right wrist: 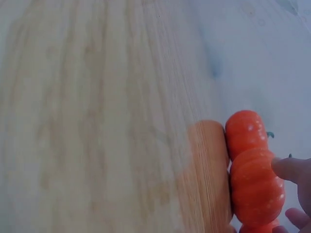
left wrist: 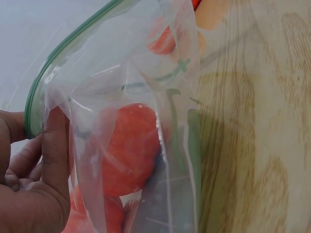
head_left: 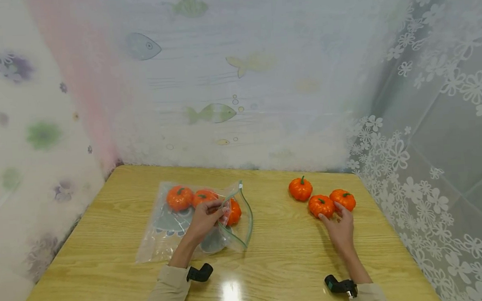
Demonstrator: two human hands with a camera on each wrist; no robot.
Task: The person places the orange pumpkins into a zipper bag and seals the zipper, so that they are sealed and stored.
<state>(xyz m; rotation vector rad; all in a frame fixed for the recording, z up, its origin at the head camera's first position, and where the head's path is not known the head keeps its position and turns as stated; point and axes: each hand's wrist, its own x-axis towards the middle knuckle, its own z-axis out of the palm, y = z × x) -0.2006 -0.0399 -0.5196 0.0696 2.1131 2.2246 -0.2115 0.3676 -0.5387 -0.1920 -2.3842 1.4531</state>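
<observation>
A clear zip bag (head_left: 155, 239) with a green-edged mouth lies on the table's left half, holding several orange toy pumpkins (head_left: 180, 198). My left hand (head_left: 204, 220) pinches the bag near its mouth, which gapes to the right. In the left wrist view, thumb and fingers hold the plastic beside the green zip strip (left wrist: 32, 107). My right hand (head_left: 341, 225) is at a toy pumpkin (head_left: 320, 206) on the right, thumb and fingers spread about it; one digit touches it in the right wrist view. Two more pumpkins stand beside it, one behind (head_left: 300, 189) and one right (head_left: 343, 200).
The wooden table (head_left: 280, 266) has a patterned curtain (head_left: 265, 135) along its back edge and more sheeting on both sides. A dark camera is strapped to each wrist. Light glares on the table near its front edge.
</observation>
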